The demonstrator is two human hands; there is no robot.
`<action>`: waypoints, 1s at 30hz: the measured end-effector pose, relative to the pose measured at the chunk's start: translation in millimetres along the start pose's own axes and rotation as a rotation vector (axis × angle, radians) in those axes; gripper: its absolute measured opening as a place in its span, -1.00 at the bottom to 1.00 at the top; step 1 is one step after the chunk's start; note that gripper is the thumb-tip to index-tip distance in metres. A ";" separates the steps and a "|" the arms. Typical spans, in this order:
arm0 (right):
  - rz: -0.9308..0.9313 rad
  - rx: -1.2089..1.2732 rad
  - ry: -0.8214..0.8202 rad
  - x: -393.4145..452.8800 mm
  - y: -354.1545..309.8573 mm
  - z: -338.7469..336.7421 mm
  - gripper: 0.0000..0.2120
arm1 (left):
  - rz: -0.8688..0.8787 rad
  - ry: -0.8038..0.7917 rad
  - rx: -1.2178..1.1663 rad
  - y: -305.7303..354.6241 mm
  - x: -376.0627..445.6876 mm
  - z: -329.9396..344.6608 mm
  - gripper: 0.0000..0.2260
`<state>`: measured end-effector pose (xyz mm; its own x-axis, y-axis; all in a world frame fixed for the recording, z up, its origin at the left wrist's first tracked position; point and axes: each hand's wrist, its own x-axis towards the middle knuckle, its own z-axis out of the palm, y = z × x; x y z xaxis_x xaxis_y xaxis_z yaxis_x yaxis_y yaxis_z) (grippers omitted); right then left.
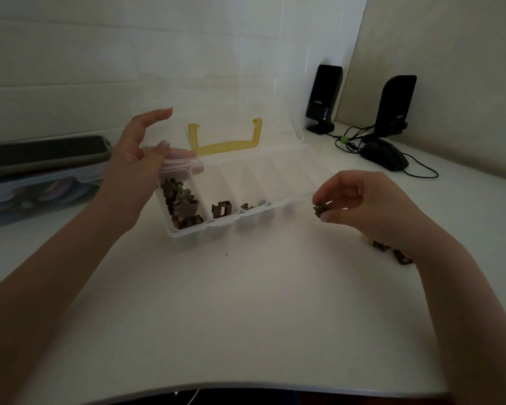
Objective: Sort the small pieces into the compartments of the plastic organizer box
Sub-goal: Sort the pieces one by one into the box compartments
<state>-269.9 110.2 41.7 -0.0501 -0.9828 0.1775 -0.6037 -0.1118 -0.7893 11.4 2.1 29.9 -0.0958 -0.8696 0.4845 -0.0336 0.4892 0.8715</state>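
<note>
Presently, head view: left hand (pixel 140 150) spread, fingers steadying rear left rim of organizer box (pixel 243 188) on worktop (pixel 246 302). Right hand (pixel 362 206) pinching brown piece (pixel 319 211) just beside box's right end. Step judged: carry to compartment. Next: choose matching compartment, release above it.

white table (pixel 246 317) carries: clear organizer box (pixel 292 200), loose brown pieces (pixel 392 252), two speakers (pixel 323 97), mouse (pixel 384 154), lidded bin (pixel 27 182).
</note>
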 end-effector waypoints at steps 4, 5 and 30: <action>-0.049 0.061 -0.040 -1.6 -4.7 -0.7 -0.80 | -0.005 0.003 -0.001 0.5 -0.1 -0.7 -0.64; -0.063 0.067 -0.049 -2.2 -5.9 -0.2 -0.81 | -0.009 0.002 -0.005 0.6 0.0 -0.8 -0.63; -0.319 0.238 0.085 -1.7 -14.7 12.8 -0.68 | -0.003 -0.004 -0.040 1.6 -1.2 0.3 -0.63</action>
<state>-250.8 111.7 45.5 0.0389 -0.8787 0.4757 -0.3994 -0.4501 -0.7987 11.2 4.0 30.6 -0.0992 -0.8709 0.4813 0.0057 0.4832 0.8755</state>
